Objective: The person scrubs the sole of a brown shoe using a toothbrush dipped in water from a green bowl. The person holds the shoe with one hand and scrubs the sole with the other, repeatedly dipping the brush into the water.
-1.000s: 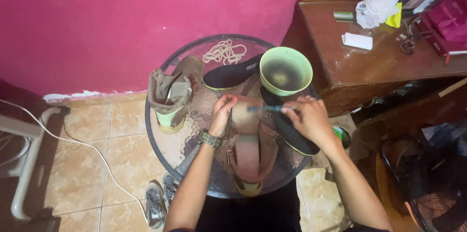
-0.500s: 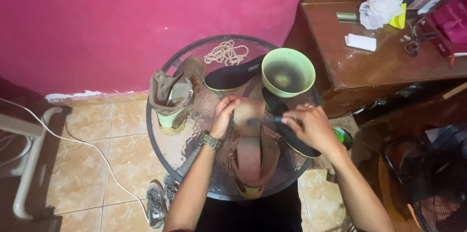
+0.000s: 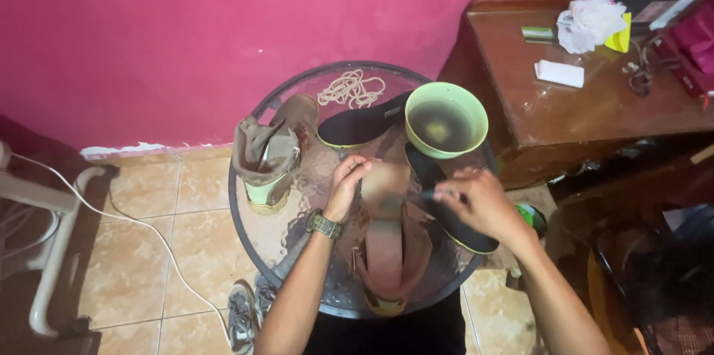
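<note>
Right now we're mid-scrub: left hand (image 3: 348, 185) grips the brown boot (image 3: 387, 243) lying on the round glass table (image 3: 256, 225), right hand (image 3: 476, 202) closed on a small brush (image 3: 431, 194) at the boot's toe, w/ green bowl (image 3: 446, 118) just beyond; next probably calls for steady strokes.

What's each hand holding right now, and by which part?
Left hand grips the toe end of the brown boot lying on the round glass table. Right hand pinches a thin dark tool near its end; what kind cannot be told.
</note>
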